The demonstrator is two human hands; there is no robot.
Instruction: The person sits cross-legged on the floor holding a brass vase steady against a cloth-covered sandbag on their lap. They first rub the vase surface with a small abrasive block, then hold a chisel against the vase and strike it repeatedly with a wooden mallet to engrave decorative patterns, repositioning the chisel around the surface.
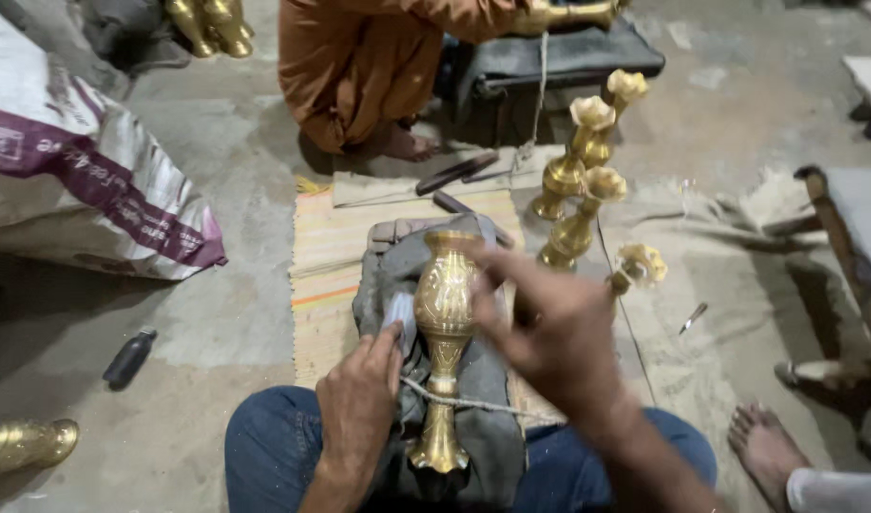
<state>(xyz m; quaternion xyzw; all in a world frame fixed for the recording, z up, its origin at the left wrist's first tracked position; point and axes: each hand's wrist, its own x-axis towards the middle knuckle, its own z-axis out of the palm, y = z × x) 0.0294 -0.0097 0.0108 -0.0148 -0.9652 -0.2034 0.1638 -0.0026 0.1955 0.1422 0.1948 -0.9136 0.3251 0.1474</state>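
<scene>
We look down on a dusty grey concrete floor (217, 313), a white-and-purple woven sack (84, 161) lying at the left, a striped straw mat (326, 256) in the middle and four flower-topped brass stands (587, 180) at the right. Our left hand (359, 404) is curled, fingers pressing a small pale pad (397, 313) against an engraved golden brass vase (444, 323), which lies lengthwise on a grey cloth cushion (388, 275) over our lap, a thin cord (473, 406) across its stem. Our right hand (549, 328) reaches in from the lower right, fingers half-closed around the vase's upper body.

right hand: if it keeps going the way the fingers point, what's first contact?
The right hand points up-left, fingers at the brass vase body. Probably the vase first; it may already touch it, depth is unclear.
</scene>
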